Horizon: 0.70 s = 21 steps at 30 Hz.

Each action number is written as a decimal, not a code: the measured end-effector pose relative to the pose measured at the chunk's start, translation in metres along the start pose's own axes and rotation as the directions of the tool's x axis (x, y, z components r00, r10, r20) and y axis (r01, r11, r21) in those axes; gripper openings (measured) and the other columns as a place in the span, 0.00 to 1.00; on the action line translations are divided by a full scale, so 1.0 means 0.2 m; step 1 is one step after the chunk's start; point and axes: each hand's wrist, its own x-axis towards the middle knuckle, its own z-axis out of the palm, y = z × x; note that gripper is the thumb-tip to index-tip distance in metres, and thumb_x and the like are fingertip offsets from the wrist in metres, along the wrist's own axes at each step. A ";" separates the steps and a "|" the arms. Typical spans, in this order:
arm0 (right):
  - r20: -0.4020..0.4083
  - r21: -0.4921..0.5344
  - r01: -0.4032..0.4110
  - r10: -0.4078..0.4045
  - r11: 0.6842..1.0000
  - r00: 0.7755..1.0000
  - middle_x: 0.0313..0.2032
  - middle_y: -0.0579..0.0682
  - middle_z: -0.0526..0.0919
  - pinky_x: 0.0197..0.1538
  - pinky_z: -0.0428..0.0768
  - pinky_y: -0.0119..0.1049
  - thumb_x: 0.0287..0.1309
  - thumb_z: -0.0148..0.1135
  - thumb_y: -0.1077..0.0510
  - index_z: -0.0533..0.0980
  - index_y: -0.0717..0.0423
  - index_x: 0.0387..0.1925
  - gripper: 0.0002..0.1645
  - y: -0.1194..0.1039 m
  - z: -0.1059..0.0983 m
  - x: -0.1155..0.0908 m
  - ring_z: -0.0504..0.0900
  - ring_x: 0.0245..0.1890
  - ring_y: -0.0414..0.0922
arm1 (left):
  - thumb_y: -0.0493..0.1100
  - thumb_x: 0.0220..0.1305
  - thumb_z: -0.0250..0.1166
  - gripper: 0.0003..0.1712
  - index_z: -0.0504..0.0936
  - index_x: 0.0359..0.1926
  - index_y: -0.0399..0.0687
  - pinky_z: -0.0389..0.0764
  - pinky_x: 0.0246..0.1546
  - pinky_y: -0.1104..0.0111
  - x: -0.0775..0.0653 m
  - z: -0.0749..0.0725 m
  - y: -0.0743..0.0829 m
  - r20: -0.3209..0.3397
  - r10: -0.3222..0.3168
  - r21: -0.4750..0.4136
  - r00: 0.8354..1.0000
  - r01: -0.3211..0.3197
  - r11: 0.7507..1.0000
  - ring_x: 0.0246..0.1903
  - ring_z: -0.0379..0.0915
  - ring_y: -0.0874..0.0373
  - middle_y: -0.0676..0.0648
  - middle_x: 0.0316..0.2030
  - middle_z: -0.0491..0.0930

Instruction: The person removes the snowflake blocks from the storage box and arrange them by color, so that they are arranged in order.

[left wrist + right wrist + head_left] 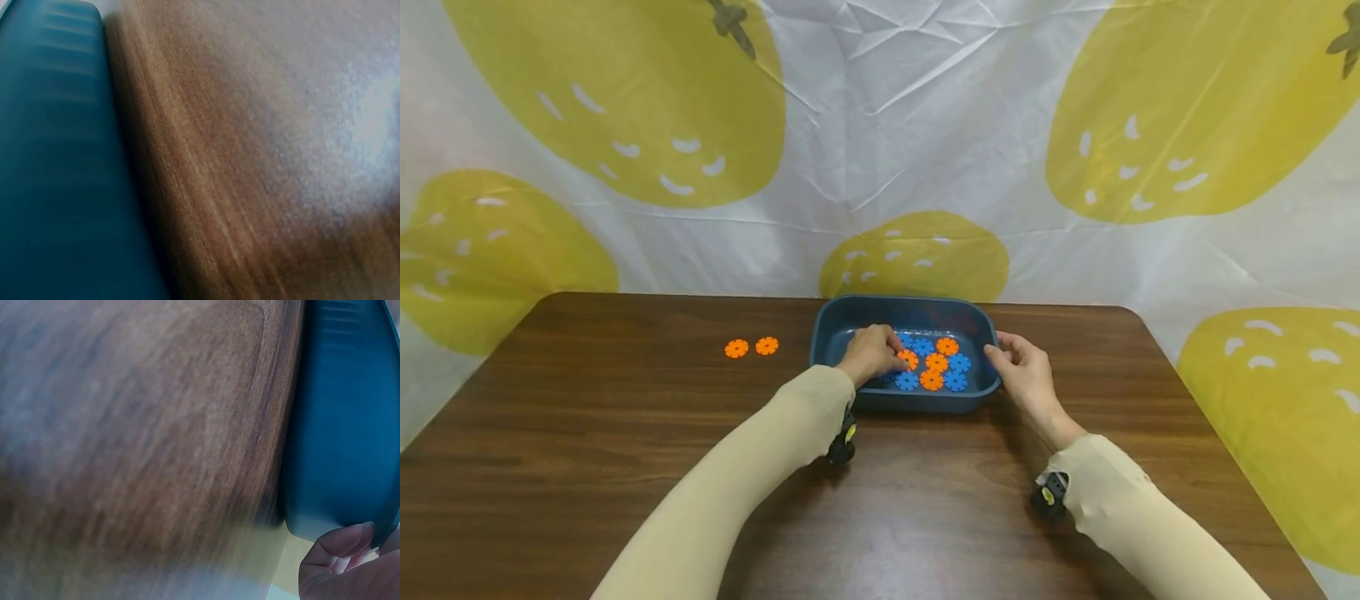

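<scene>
In the head view a dark blue-grey plastic basin [917, 403] stands near the table's back edge. Several blue notched discs [956, 381] and orange notched discs [932, 380] lie flat on its floor. My left hand [872, 353] reaches over the near left rim, and its thumb and fingers pinch an orange notched disc [908, 360]. The basin's right end is gripped by my right hand [1026, 373], thumb on the near side. That thumb [350, 540] also shows against the basin wall in the right wrist view. The left wrist view shows the basin's side [69, 162] without the hand.
Two orange discs [752, 347] lie on the brown wooden table [587, 433], left of the basin. Behind the table hangs a white cloth [917, 150] with yellow fruit shapes. Both wrists carry small black cameras [1049, 495].
</scene>
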 end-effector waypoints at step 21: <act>0.005 0.000 -0.008 0.008 1.000 1.000 0.20 0.45 0.70 0.20 0.74 0.29 0.64 0.55 0.59 0.70 0.67 0.57 0.23 0.01 0.00 0.01 0.69 0.15 0.34 | 0.42 0.52 0.72 0.09 0.85 0.34 0.44 0.76 0.44 0.63 0.00 -0.02 0.01 0.001 -0.035 -0.050 0.999 0.035 0.998 0.40 0.73 0.53 0.47 0.40 0.82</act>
